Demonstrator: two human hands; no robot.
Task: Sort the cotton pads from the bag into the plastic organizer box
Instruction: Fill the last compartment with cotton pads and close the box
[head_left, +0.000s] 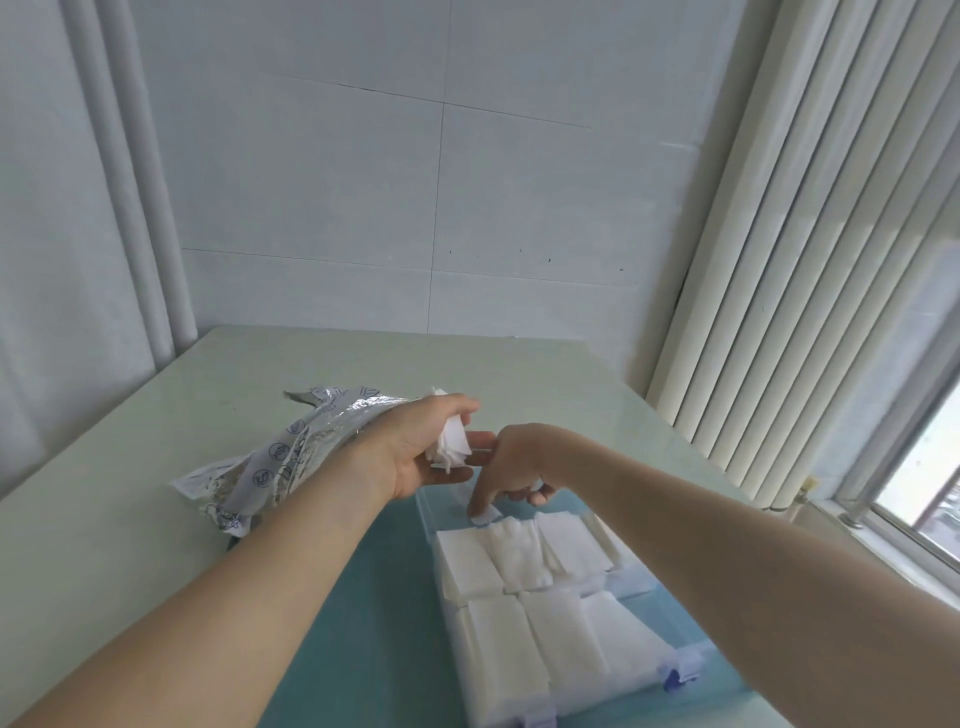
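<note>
Left hand (415, 452) grips a bunch of cotton pads (451, 447) above the table (130, 519). Right hand (514, 467) pinches one pad (485, 515) into the organizer box (524, 587).

Single head-worn wide-angle view, facing forward and down from close above the tabletop (156, 467); both forearms entering from the bottom edge, tiled wall (415, 182) ahead, blinds (805, 234) at right.

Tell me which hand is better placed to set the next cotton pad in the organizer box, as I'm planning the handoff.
Right hand: its fingers already reach down at the organizer box's far row. The left hand grips a stack of cotton pads above the box, probably feeding them.
</note>
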